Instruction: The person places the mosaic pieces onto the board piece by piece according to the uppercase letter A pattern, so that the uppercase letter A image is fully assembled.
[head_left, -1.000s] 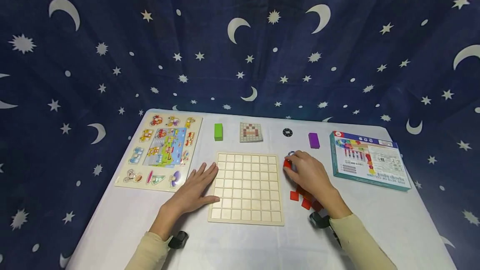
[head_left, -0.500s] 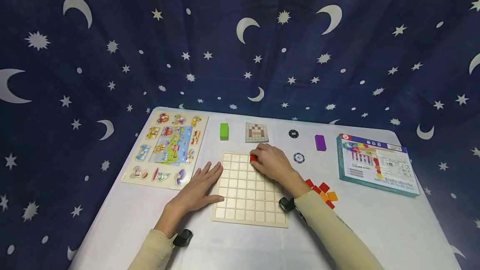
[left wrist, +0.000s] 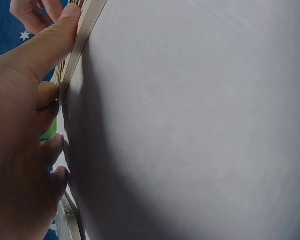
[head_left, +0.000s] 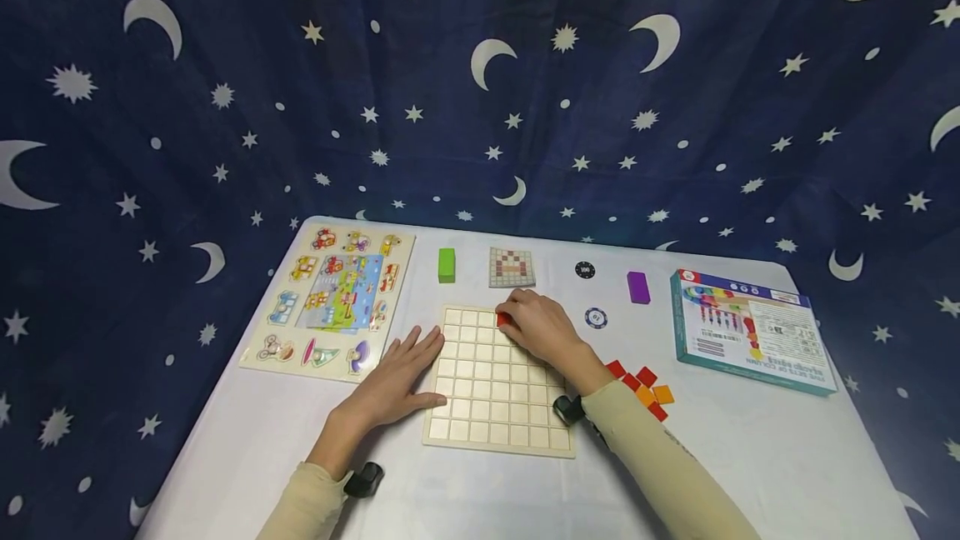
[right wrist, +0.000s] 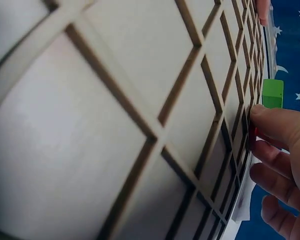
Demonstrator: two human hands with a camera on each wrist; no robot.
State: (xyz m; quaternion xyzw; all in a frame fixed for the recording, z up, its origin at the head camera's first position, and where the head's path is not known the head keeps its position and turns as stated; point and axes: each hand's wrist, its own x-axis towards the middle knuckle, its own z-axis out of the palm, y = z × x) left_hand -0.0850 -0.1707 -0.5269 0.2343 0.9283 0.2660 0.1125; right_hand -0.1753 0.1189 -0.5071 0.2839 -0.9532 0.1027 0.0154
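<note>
A pale wooden grid board (head_left: pixel 495 390) lies on the white table. My right hand (head_left: pixel 546 330) reaches over its far right part and pinches a small red square tile (head_left: pixel 503 319) at the far row of cells. In the right wrist view the red tile (right wrist: pixel 252 137) shows between thumb and fingertips, low against the grid; whether it sits fully in a cell is hidden. My left hand (head_left: pixel 393 377) rests with fingers spread along the board's left edge, thumb on the rim. Beyond the board lies a small card (head_left: pixel 512 267) with a coloured grid pattern.
Loose red and orange tiles (head_left: pixel 645 390) lie right of the board. Behind stand a green block (head_left: pixel 447 265) and a purple block (head_left: pixel 638 287), with a black chip (head_left: pixel 585 270) and a blue-white chip (head_left: pixel 596 318). A picture puzzle (head_left: pixel 255 340) lies left, a flat box (head_left: pixel 757 332) right.
My right hand has carried the red tile leftward from beside the blue-white chip to the board's far row, uncovering the loose tiles. My left hand stays at the board's left edge.
</note>
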